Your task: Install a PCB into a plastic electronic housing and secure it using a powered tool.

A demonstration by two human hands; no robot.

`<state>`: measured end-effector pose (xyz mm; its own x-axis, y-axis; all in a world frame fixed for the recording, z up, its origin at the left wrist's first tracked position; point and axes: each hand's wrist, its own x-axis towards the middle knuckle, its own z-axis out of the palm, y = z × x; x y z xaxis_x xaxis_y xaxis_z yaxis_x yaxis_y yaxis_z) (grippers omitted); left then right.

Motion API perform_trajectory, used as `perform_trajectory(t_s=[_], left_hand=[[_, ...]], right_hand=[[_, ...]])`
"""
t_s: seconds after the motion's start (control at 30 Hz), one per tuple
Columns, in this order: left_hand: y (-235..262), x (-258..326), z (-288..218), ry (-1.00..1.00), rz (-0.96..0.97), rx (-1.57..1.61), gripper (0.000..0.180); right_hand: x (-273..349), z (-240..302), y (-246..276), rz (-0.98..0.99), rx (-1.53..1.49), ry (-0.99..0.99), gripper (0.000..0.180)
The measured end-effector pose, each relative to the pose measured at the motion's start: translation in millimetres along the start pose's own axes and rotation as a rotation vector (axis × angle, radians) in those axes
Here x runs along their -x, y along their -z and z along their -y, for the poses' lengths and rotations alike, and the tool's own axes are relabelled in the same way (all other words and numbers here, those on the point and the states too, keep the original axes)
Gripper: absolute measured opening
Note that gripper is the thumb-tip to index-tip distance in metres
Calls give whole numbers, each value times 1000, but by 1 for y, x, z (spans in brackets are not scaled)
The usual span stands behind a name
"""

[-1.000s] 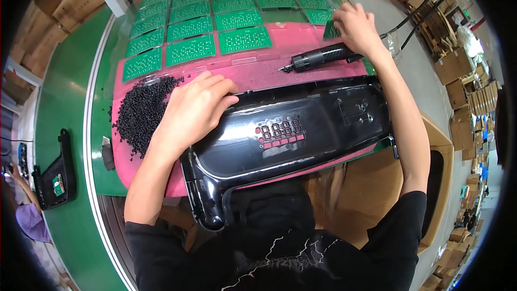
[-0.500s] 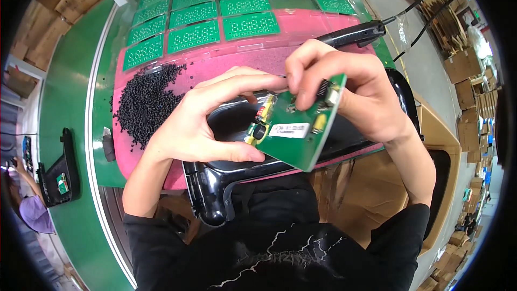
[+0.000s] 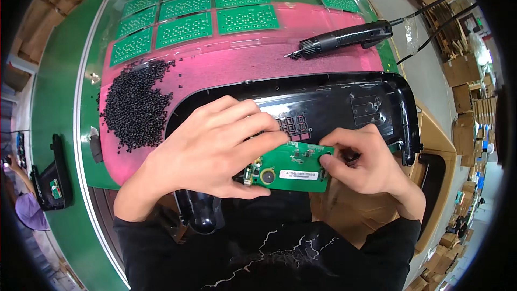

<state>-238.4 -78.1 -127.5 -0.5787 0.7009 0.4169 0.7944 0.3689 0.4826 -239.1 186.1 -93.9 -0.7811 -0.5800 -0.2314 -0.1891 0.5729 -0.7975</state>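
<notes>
Between my two hands a green circuit board (image 3: pixel 298 185), with a white label and a round black part near its left end, is held above the near edge of a black plastic housing (image 3: pixel 334 90). My left hand (image 3: pixel 212 151) grips the board's left end, fingers over the far edge and thumb at the near one. Closed on the right end is my right hand (image 3: pixel 369 164), its thumb and fingers pinching the corner. The housing lies across a pink mat (image 3: pixel 231 59), and square digit cut-outs show in its floor.
A black electric screwdriver (image 3: pixel 344 39) rests beyond the housing, its cable running off right. At left lies a heap of small black screws (image 3: pixel 134 105). Rows of green boards (image 3: pixel 246 19) fill the far side. An open cardboard box (image 3: pixel 437 134) stands at right; another person (image 3: pixel 32 210) sits far left.
The board has come nearer to my body and turned from steeply tilted to flatter, its label facing up. My right hand has shifted down to its right end, uncovering the screwdriver and housing.
</notes>
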Motion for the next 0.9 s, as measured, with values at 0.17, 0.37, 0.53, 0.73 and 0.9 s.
perform_trajectory(t_s=[0.17, 0.37, 0.53, 0.73, 0.9], left_hand=[[1, -1, 7, 70, 37, 25, 59], [-1, 1, 7, 215, 31, 62, 60], [-1, 0, 6, 379, 120, 14, 63], [-3, -3, 7, 487, 228, -39, 63], [-6, -5, 6, 481, 221, -112, 62]], right_hand=[[2, -17, 2, -36, -136, 102, 25], [-7, -36, 5, -19, -135, 225, 71], [-23, -51, 7, -102, 0, 371, 64], [-30, -61, 1, -159, 125, 402, 62], [-30, -62, 1, -150, 163, 361, 63]])
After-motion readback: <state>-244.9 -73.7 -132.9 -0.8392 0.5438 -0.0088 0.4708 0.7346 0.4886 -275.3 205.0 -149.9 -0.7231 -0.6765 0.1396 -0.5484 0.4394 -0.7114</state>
